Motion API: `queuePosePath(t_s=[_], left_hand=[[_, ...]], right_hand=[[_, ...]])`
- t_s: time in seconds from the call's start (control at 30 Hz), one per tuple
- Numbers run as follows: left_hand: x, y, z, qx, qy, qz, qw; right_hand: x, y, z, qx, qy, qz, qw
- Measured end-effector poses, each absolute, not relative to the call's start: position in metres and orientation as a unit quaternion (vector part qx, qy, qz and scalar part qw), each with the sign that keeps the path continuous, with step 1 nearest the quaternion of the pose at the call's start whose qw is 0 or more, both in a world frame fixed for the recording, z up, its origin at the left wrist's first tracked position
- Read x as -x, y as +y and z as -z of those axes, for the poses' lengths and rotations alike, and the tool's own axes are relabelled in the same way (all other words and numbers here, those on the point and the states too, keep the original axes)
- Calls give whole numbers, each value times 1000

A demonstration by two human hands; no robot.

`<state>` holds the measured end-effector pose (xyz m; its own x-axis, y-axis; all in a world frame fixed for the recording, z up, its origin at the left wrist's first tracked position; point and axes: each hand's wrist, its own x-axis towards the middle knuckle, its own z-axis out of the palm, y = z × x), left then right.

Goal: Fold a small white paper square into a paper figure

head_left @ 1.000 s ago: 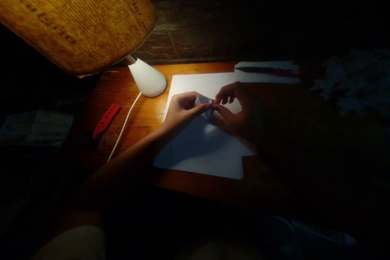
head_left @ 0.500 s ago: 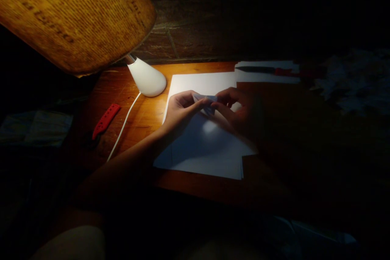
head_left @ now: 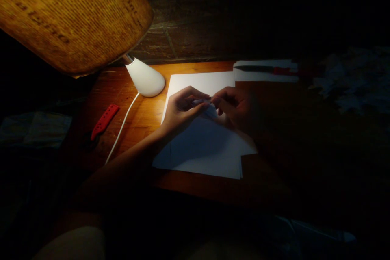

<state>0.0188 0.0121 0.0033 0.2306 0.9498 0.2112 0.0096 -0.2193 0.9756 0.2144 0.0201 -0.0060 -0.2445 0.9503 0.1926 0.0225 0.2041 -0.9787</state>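
Between my two hands is a small folded piece of paper, white and partly hidden by the fingers. My left hand pinches it from the left, thumb below and fingers above. My right hand closes on its right end with thumb and forefinger. Both hands hover over a stack of white paper sheets, which their shadow darkens. The folds' exact shape is too dim and small to make out.
A lamp with a woven shade and white base stands at left, its cord trailing forward. A red-handled cutter lies beside it. At back right, a knife rests on paper slips, near a pile of folded paper.
The folded paper has tipped, so its broad face shows less and a thin edge shows more. My fingers have shifted along it, with the left fingertips now reaching over its top.
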Motion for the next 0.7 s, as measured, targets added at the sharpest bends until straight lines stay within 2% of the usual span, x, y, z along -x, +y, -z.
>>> queuePosePath(t_s=[0.13,0.3,0.4,0.5,0.7], left_hand=[[-14,16,4,-675,387,-480,405],[-7,18,-1,-796,348,-458,188],[-5,19,-9,-825,329,-444,114],[-2,21,-11,-822,328,-442,150],[-6,22,-8,-710,366,-471,375]], right_hand=[[-214,17,2,389,-607,-528,449],[-215,16,1,381,-599,-552,436],[-216,18,4,373,-603,-554,437],[-216,18,5,381,-604,-550,434],[-215,16,3,381,-607,-549,431]])
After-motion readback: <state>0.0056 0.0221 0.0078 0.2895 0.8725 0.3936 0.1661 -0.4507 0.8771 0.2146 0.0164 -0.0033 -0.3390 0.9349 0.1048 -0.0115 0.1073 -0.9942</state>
